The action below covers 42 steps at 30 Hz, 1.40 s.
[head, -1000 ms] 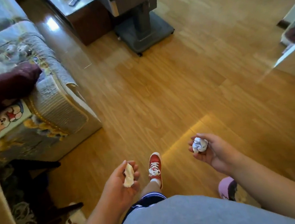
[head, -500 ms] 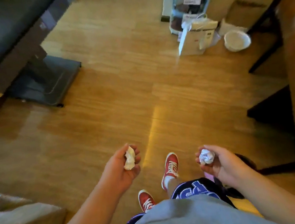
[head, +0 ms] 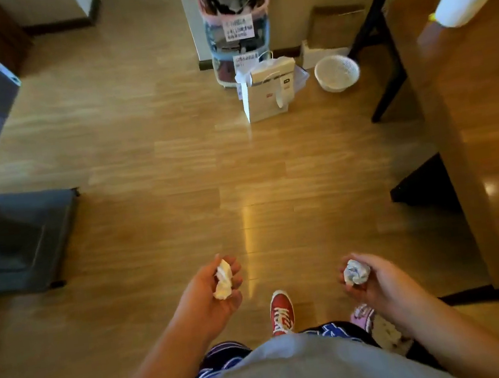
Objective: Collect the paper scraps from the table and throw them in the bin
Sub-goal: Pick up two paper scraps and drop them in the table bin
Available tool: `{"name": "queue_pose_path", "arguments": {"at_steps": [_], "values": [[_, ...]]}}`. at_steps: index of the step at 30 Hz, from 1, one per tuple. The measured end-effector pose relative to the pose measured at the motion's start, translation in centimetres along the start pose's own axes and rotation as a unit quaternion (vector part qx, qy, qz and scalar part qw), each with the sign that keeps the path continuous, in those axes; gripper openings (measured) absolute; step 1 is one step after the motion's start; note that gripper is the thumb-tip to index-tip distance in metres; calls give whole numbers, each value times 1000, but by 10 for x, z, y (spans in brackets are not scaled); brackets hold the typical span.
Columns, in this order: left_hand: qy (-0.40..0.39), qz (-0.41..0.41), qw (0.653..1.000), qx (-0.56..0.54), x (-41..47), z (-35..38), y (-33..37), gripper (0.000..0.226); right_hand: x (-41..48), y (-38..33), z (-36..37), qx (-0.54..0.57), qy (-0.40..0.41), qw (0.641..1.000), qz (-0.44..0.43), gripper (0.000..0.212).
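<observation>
Two hands (head: 207,297), two paper scraps (head: 223,279)

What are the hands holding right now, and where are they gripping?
Left hand pinches a cream paper wad around its middle; right hand cups a white crumpled ball in its fingertips.

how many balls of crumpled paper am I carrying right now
2: one paper ball in the left hand, another paper ball in the right hand. None else visible.

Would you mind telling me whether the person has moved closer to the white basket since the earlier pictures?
Yes. The white basket by the black table leg was out of view at first, then appeared ahead; it now looks nearer, so the person has turned and walked towards it.
</observation>
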<state>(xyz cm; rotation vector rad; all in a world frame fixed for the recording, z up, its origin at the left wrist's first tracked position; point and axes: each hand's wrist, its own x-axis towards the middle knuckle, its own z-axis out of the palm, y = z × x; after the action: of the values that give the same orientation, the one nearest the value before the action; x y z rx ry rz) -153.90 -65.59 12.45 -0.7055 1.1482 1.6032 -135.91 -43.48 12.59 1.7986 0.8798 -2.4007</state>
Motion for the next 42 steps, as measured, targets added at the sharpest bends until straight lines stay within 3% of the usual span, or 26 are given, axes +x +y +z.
{"name": "queue_pose_path", "arguments": {"at_steps": [9, 17, 23, 32, 42], "values": [[15, -35, 999, 15, 68, 49, 88, 22, 69, -114, 88, 19, -60, 998, -31, 15], [-18, -57, 990, 129, 168, 150, 197, 20, 127, -197, 116, 80, 19, 996, -39, 15], [-73, -95, 960, 254, 225, 266, 235, 22, 126, -244, 71, 198, 91, 974, -57, 15], [-146, -137, 912, 357, 288, 460, 199, 26, 145, -286, -24, 313, 182, 929, -78, 13], [-119, -131, 907, 382, 324, 593, 176, 21, 196, -420, -86, 304, 139, 935, -122, 16]]}}
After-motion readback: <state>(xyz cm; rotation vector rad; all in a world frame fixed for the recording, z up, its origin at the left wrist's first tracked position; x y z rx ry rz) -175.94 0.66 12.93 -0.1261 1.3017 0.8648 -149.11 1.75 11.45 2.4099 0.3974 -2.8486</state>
